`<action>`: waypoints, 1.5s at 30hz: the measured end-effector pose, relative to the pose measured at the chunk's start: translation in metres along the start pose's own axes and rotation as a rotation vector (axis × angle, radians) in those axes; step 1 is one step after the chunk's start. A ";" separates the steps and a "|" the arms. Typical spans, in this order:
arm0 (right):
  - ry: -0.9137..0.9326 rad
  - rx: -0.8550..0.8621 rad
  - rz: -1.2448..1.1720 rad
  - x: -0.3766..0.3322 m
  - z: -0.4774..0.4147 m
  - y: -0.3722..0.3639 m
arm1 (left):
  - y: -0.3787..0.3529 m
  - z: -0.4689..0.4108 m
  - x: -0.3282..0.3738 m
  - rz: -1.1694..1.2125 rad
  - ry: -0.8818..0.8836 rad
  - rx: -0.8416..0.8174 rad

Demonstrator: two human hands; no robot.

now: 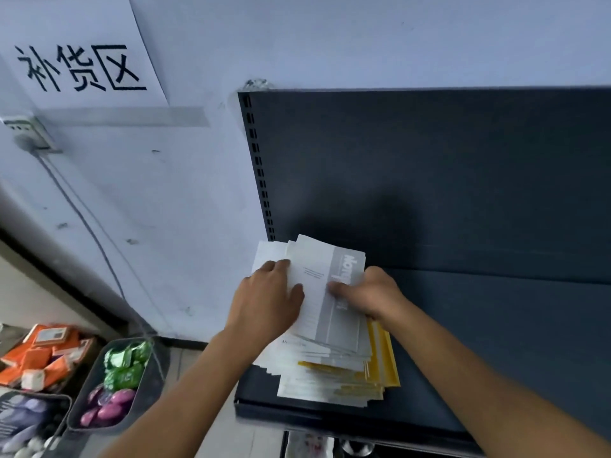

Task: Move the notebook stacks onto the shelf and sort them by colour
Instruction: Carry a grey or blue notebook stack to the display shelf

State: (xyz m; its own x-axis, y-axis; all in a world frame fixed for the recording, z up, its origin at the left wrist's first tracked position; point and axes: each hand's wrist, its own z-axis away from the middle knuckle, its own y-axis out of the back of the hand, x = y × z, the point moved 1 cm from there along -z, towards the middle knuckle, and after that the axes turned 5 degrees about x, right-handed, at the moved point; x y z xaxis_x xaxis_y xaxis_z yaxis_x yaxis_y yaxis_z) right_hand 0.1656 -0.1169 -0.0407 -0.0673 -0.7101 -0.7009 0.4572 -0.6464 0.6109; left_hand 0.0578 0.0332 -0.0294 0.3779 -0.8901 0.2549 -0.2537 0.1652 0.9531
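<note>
1. Forearms come in from the bottom of the view. There are two hands, the left hand (267, 302) and the right hand (373, 295), and both are on one notebook stack (330, 388).
2. Three trays show in part below the shelf's left end: one of pale packs (23, 421), one of green and purple packets (115, 385) and one of orange packs (43, 352). A notebook slipping off that end would likely land among them.
3. One shelf (479, 358) carries the stack at its front left corner. The stack's near end lies close to the front edge, so a pull toward the person could tip the lower notebooks off.
4. The stack is fanned, not squared, and shows two colours: yellow notebooks (383, 358) low and white notebooks (310, 262) above. The number of each cannot be told, because the edges blur.
5. The left hand grips the white notebooks' left side, thumb on the cover. The right hand's fingers curl onto the top cover's grey strip, and its thumb is hidden. These notebooks jut past the shelf's left end, so lifting them could shed loose ones or drag yellow ones along.
6. Farthest off are one dark back panel (429, 176), one paper sign (82, 61) and one wall socket (29, 133).
</note>
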 end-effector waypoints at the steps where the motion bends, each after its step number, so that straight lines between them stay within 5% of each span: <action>1: -0.018 0.005 -0.020 0.001 0.000 -0.001 | 0.001 -0.001 0.001 0.012 -0.003 0.003; 8: -0.183 0.021 -0.296 0.011 -0.010 0.004 | -0.001 -0.014 -0.008 0.339 0.058 0.055; 13: -0.285 -0.029 -0.484 0.017 -0.014 0.005 | -0.008 -0.010 -0.005 0.290 0.023 -0.031; 27: -0.190 0.019 -0.478 0.033 -0.010 0.029 | -0.025 -0.005 0.001 0.271 -0.112 -0.047; 32: -0.097 0.013 -0.532 0.028 -0.002 0.037 | -0.014 -0.015 0.019 0.308 -0.037 -0.061; 38: -0.061 0.010 -0.698 0.024 0.019 0.053 | 0.009 -0.029 0.046 0.702 0.274 -0.119; 45: -0.086 0.104 -0.819 0.055 0.048 0.086 | 0.007 -0.023 0.099 1.059 0.209 -0.447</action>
State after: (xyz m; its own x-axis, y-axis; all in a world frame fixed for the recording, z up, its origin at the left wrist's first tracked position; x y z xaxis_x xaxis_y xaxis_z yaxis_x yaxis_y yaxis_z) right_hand 0.1584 -0.2250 -0.0088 -0.4126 -0.0196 -0.9107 0.1497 -0.9876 -0.0466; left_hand 0.1138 -0.0442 0.0061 0.3153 -0.1373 0.9390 -0.2096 0.9550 0.2100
